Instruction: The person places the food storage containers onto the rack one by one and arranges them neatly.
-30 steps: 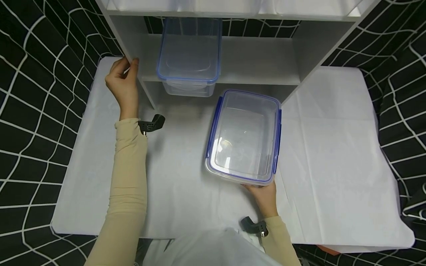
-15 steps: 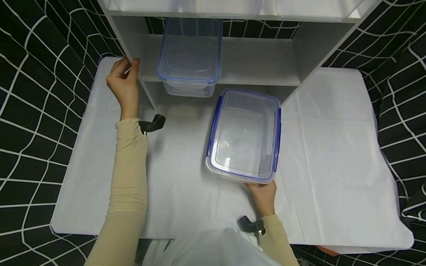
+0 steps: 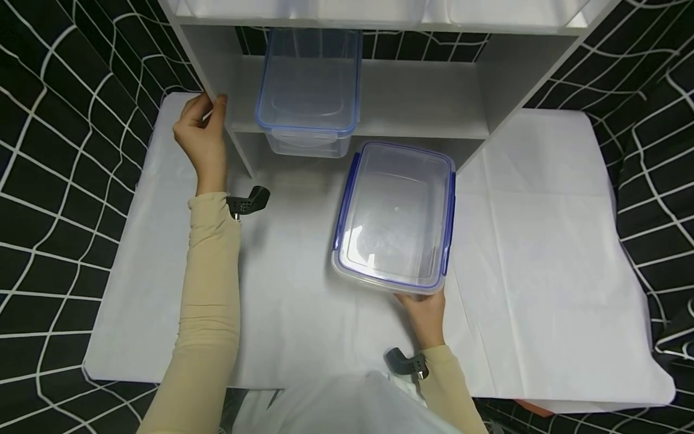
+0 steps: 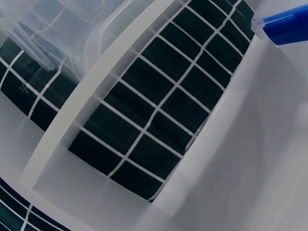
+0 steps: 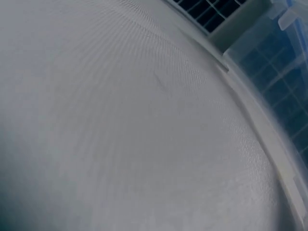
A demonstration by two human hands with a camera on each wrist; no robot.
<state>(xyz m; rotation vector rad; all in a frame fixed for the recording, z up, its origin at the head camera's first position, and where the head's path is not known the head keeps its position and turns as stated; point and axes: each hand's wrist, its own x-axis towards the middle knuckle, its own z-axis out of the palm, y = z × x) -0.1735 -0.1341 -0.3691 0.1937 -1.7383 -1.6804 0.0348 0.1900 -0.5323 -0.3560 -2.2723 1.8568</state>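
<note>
My left hand grips the front edge of the left side panel of a white shelf unit, thumb on the inner side. My right hand holds a clear plastic food container by its near end; the fingers are partly hidden underneath. This container has a lid with a blue seal and blue side clips, and it sits slightly turned before the shelf. The left wrist view catches one blue clip at its upper right. Neither hand shows in the wrist views.
A second clear container with a light blue rim stands on the middle shelf board, its front overhanging the edge. A white cloth covers the table. Black walls with white netting flank both sides.
The right hand and the food container have moved slightly forward, toward the shelf, and a little left. The left hand stays on the side panel.
</note>
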